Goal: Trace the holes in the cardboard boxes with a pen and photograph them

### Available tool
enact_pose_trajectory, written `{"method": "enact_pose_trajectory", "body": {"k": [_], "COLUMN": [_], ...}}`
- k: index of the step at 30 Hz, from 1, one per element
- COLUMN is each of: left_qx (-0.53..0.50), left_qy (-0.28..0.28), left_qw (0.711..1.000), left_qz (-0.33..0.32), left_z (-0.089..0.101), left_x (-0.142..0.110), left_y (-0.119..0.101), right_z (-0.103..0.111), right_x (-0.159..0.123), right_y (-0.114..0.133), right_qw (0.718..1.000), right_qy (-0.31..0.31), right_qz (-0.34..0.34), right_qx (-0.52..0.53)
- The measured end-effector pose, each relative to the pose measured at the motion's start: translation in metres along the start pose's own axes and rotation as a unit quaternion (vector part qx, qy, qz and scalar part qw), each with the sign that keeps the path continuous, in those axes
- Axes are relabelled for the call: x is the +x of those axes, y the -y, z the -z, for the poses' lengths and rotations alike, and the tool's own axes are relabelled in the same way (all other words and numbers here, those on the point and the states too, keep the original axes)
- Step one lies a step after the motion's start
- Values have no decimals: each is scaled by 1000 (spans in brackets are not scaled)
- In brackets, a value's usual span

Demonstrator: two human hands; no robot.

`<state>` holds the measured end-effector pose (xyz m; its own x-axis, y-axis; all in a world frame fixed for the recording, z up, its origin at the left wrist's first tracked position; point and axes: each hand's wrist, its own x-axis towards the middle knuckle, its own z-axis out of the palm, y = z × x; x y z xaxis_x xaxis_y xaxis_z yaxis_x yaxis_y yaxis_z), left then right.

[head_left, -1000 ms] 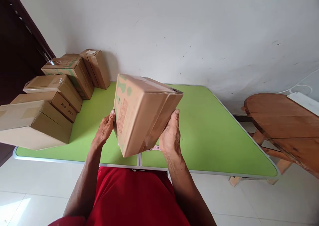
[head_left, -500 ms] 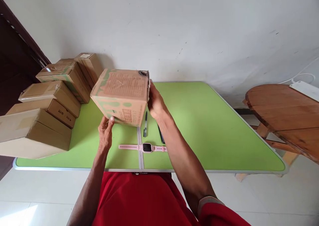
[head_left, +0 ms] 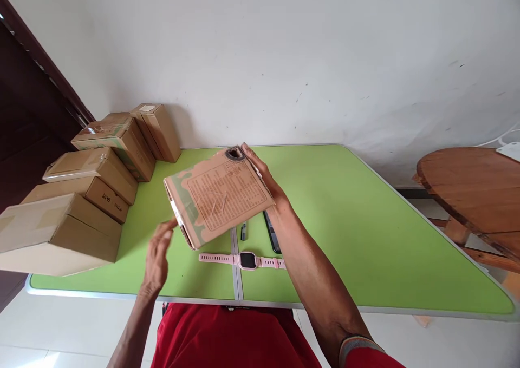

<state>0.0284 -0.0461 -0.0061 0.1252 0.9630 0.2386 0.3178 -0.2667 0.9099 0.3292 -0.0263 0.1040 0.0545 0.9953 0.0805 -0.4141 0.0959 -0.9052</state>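
A brown cardboard box (head_left: 221, 197) with green drip print, lines of small print and a dark-rimmed hole at one corner is held up, tilted, above the green table. My right hand (head_left: 264, 176) grips its right side, fingers partly hidden behind it. At the box's lower left edge, my left hand (head_left: 156, 251) has its fingers apart; the fingertips are at that edge, and I cannot tell if they touch. Below the box lie a pink-strapped smartwatch (head_left: 247, 260), a pen (head_left: 243, 231) partly covered by the box, and a black phone (head_left: 273, 234) partly behind my right forearm.
Several cardboard boxes (head_left: 93, 224) stand in a row along the left of the green folding table (head_left: 345, 238). A white wall rises behind it. To the right is a round wooden table (head_left: 467, 189) with a white object (head_left: 509, 150) on it.
The box has turned and tipped, so its printed face now fills my view, and it sits lower. My left hand has let go of its bottom edge and moved down and left.
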Motion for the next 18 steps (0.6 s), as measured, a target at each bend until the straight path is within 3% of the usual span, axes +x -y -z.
{"method": "enact_pose_trajectory", "body": {"k": [2,4,7,10,13,15,18], "left_qx": [-35,-55,97,208,227,233,243], "left_qy": [-33,-44,-15,22,12,-32,-90], "left_qw": [998,991,973,955,958,959,954], "left_qz": [-32,-115,-210,-210,-175,-158,-154], "left_z": [15,23,25,23,24,26,28], "left_x": [10,20,32,39,36,29,13], "left_y": [-19,-51,-107,-142,-145,-138,-128], "right_z": [-3,-9,-22,-30,-31,-31,-39], "right_x": [-5,-10,-17,-21,-24,-31,-52], "right_y": [2,3,5,9,15,20,24], "right_qw": [1000,999,998,994,984,973,960], "right_qy": [16,31,45,53,35,22,53], "right_qz": [5,6,11,24,50,76,80], "right_qx": [-6,-13,-43,-96,-166,-218,-261]}}
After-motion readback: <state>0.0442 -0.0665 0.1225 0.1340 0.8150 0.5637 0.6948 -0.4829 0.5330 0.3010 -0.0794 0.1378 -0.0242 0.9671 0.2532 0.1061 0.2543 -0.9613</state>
